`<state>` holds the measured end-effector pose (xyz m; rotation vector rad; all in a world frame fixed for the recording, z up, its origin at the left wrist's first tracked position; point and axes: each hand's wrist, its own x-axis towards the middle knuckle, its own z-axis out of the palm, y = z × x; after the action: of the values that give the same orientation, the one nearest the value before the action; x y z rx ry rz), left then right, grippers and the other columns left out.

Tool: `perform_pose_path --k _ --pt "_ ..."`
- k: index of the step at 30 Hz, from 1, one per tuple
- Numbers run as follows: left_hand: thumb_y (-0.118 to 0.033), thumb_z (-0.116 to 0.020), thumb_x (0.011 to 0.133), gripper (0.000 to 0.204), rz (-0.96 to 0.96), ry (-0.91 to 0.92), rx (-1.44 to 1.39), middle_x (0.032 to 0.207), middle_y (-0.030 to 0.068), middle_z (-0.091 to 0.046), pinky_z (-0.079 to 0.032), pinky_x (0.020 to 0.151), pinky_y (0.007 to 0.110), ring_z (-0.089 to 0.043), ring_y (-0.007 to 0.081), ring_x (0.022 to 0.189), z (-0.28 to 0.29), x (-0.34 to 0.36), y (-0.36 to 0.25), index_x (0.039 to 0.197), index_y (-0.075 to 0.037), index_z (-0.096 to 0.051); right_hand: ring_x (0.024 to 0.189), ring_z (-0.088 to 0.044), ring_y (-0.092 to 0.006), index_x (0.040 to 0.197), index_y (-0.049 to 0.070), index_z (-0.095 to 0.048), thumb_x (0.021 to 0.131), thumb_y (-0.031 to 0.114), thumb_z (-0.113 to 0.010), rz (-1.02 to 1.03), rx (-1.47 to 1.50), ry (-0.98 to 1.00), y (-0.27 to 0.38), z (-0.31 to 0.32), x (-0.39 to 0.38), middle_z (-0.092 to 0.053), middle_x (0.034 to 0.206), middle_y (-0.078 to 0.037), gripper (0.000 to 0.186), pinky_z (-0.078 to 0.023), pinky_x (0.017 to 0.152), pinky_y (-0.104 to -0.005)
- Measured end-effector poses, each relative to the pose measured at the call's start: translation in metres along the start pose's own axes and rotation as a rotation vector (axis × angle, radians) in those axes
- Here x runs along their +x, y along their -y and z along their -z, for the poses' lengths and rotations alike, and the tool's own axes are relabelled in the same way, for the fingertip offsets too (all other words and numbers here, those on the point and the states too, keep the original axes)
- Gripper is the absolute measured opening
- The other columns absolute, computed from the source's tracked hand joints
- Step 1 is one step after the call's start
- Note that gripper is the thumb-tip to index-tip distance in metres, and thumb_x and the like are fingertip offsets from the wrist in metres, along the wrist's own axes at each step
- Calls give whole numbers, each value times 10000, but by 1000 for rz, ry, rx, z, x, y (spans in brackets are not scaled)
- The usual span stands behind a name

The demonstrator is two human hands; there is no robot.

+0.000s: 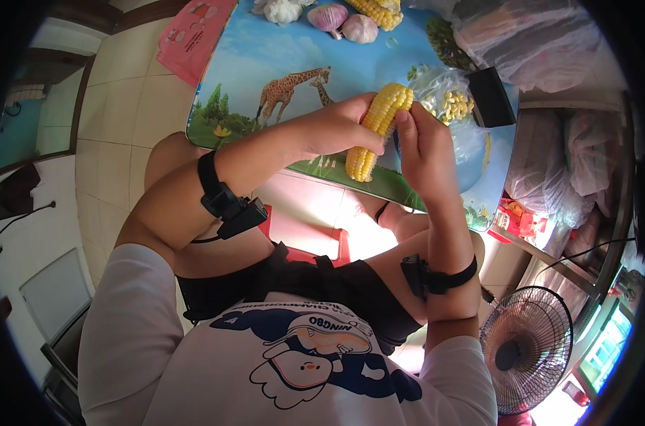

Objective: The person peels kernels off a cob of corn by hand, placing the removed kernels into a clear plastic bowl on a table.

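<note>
An upright-angled yellow corn cob (379, 121) is between my hands above the low table's giraffe-printed top (244, 71). My left hand (347, 124) wraps round it from the left, fingers closed. My right hand (422, 138) is closed against its right side, thumb on the kernels, other fingers partly hidden. To the right lie a clear plastic bag (439, 82), loose kernels (456, 106) and a black rectangular object (493, 96). Along the far edge are white garlic (276, 11), purple garlic bulbs (326, 21) and more corn (379, 11).
A pink mat (184, 39) lies beyond the table's left corner. Plastic bags (532, 156) and a red package (521, 216) crowd the right. A standing fan (521, 348) and lit screen (606, 337) are low at right. A red stool (329, 245) shows under the table.
</note>
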<state>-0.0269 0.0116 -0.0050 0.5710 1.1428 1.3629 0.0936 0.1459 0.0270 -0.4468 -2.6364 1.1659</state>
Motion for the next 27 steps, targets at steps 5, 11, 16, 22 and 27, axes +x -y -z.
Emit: perform_pose_path --k 5,11,16,22,27 --pt "-56 -637 779 688 8 22 3 1080 34 -518 -474 858 297 -544 129 1013 1 0 0 1412 -71 -367 664 -554 -433 785 -14 -499 953 180 -503 54 -164 -63 -4 -8 1 -563 706 -240 257 -416 603 -508" --pt "-51 -634 772 675 8 26 16 1073 41 -517 -482 844 299 -555 135 984 3 1 -1 1398 -74 -383 610 -542 -425 802 -8 -520 977 233 -492 -36 -19 -50 1 -8 1 -550 641 -214 299 -423 576 -467" --pt "-45 -630 758 671 24 49 29 1073 49 -517 -481 844 304 -549 147 993 2 0 -3 1386 -72 -393 596 -541 -428 852 -18 -558 997 278 -473 -56 74 -68 2 -16 0 -548 629 -216 340 -424 561 -443" --pt "-44 -624 739 548 -12 27 -5 966 34 -526 -469 795 293 -547 141 905 1 -2 -4 1266 -54 -475 609 -544 -441 858 -25 -555 1005 272 -462 -7 75 -60 0 -16 1 -546 640 -227 344 -426 569 -450" --pt "-48 -623 732 558 16 28 3 966 27 -526 -463 790 286 -546 134 901 2 -3 -7 1270 -57 -472 630 -547 -445 852 -29 -548 1001 233 -465 22 56 -12 3 -7 3 -553 664 -239 312 -422 577 -459"
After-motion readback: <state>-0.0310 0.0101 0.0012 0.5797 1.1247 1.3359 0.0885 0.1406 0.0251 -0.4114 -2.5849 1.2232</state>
